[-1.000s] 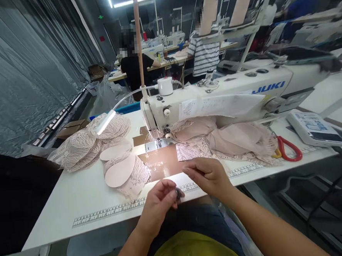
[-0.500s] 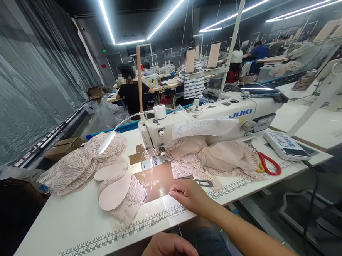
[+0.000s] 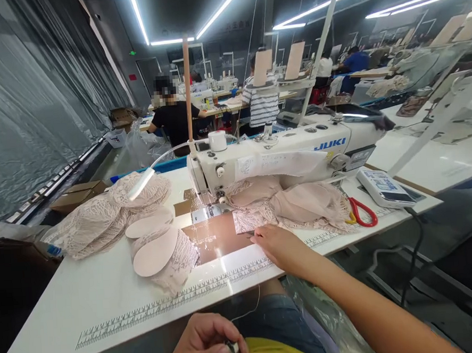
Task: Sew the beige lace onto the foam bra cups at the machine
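In my left hand [image 3: 208, 342], low in front of the table edge, is a small metal bobbin case [image 3: 233, 350] pinched between thumb and fingers. A thin pale thread [image 3: 252, 309] trails up from it. My right hand [image 3: 278, 244] rests at the table's front with its fingers closed over dark thread snips; only the tip of the snips [image 3: 249, 233] shows past the fingertips. Behind that hand, lace-edged beige bra cups [image 3: 307, 206] lie bunched under the arm of the JUKI sewing machine [image 3: 274, 147]. The machine's needle area is lit.
Stacked lace cups [image 3: 91, 228] and smooth beige cups [image 3: 155, 254] lie left of the needle. Red-handled scissors [image 3: 362, 212] and a white control box [image 3: 384, 188] are at the right. A printed ruler [image 3: 167, 298] runs along the front edge. Co-workers sit at machines beyond.
My right hand has moved right onto the thread snips, which lay uncovered beside it before. My left hand still holds the bobbin case, now more in view. The camera view has shifted slightly.
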`<state>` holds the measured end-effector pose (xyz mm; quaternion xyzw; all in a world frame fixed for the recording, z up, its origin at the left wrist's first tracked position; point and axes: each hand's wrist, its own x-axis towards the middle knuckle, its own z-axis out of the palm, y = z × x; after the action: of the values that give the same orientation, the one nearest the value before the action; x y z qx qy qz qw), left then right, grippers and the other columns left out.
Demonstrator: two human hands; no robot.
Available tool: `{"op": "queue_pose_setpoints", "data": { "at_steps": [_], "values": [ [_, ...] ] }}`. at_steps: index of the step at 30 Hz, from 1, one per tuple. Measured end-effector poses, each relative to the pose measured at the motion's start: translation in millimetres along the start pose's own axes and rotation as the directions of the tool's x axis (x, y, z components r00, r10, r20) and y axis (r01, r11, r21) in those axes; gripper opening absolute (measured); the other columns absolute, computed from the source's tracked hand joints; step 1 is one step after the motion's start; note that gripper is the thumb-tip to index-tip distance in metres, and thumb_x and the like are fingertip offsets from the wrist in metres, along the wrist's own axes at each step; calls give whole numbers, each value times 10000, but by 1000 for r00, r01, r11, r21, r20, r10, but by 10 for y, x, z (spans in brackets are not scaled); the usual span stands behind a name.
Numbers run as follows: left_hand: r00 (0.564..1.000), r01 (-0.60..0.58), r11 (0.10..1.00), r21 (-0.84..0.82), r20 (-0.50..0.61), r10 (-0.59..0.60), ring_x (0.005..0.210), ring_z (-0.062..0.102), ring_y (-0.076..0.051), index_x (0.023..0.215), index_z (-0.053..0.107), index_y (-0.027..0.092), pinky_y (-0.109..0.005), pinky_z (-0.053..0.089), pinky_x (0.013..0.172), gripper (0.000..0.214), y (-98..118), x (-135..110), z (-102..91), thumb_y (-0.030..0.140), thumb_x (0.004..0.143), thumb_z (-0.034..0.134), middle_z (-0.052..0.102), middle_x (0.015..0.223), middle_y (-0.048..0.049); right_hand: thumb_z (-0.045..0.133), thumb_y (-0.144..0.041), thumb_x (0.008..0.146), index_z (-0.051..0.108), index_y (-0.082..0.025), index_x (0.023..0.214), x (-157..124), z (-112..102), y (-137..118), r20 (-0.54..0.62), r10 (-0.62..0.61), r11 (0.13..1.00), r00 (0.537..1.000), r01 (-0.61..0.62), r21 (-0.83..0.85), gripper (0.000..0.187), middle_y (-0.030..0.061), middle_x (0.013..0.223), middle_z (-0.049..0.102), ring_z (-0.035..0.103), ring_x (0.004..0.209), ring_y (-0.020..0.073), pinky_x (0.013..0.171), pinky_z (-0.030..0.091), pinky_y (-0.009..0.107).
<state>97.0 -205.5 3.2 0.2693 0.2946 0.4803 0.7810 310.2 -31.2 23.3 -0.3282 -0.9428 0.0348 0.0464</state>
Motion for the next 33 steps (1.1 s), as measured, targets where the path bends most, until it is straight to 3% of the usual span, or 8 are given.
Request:
{"op": "queue_pose_setpoints", "data": {
  "at_steps": [6, 12, 16, 20, 26, 33],
  "values": [
    [998, 44, 998, 35, 53, -45, 667, 660, -149, 854, 732, 132, -223, 489, 605, 191, -108, 31, -77, 239, 702, 777, 731, 825, -114, 496, 17, 759, 566, -103, 1178, 83, 24, 24, 92, -8, 994, 996, 17, -105, 441, 133, 1041, 584, 530, 987, 245, 865, 426, 338],
    [997, 63, 996, 61, 46, -66, 686, 648, -149, 872, 741, 131, -240, 488, 638, 189, -128, -45, -123, 222, 709, 768, 728, 839, -119, 474, 0, 767, 572, -88, 1172, 108, 18, 26, 139, 5, 991, 990, 13, -132, 426, 142, 1021, 595, 562, 946, 248, 807, 443, 330],
    [996, 90, 992, 93, 16, -91, 719, 650, -162, 885, 743, 128, -250, 490, 673, 187, -122, -95, -169, 218, 722, 757, 724, 839, -127, 432, -33, 816, 517, -82, 1269, 43, -18, 4, 127, 65, 991, 990, -49, -124, 464, 155, 1130, 606, 586, 984, 239, 804, 443, 314],
    [996, 82, 991, 107, 10, -83, 720, 658, -169, 887, 745, 131, -252, 499, 673, 169, -87, -134, -251, 190, 728, 745, 726, 849, -131, 405, -166, 900, 477, -146, 1330, -76, -111, 20, 93, 185, 966, 978, -164, -199, 437, 129, 1114, 645, 630, 881, 231, 666, 441, 300],
    [997, -45, 993, 112, -62, 52, 678, 665, -186, 880, 748, 130, -266, 514, 619, 162, 46, -195, -398, 171, 723, 743, 725, 831, -151, 437, -426, 931, 490, -213, 1326, -280, -221, 190, -12, 246, 939, 969, -241, -246, 452, 103, 1092, 662, 631, 844, 253, 558, 372, 285],
    [943, -191, 975, 111, -255, 214, 603, 659, -190, 826, 745, 134, -259, 511, 521, 165, 244, -261, -498, 166, 668, 783, 714, 760, -133, 333, -524, 945, 524, -237, 1307, -516, -354, 325, -92, 278, 928, 956, -292, -229, 500, 103, 1074, 678, 633, 862, 262, 538, 372, 306]
  ]
}}
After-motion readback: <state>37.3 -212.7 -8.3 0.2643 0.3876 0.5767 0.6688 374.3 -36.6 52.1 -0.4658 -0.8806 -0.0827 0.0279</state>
